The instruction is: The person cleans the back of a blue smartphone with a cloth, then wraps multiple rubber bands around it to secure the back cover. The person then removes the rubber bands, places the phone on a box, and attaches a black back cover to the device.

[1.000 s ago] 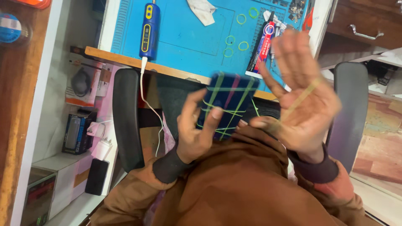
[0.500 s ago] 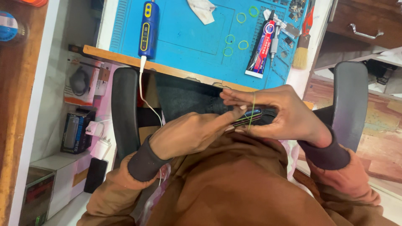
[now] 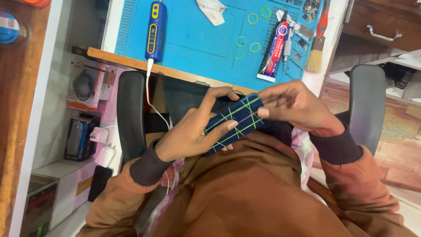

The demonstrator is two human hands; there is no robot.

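Open mat (image 3: 197,33) at 12 o'clock of hands; glue tube (image 3: 272,48), brush (image 3: 316,55) crowd 1 o'clock; armrests (image 3: 130,114) flank 9 and 3.

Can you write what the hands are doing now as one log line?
left hand: holds dark blue phone | right hand: grips its end | green rubber bands: crisscrossed around it

dark slab (image 3: 234,123) — green-banded, tilted, hand-held

A blue work mat (image 3: 197,39) tops the wooden desk (image 3: 131,65); reddish tiled floor (image 3: 399,140).
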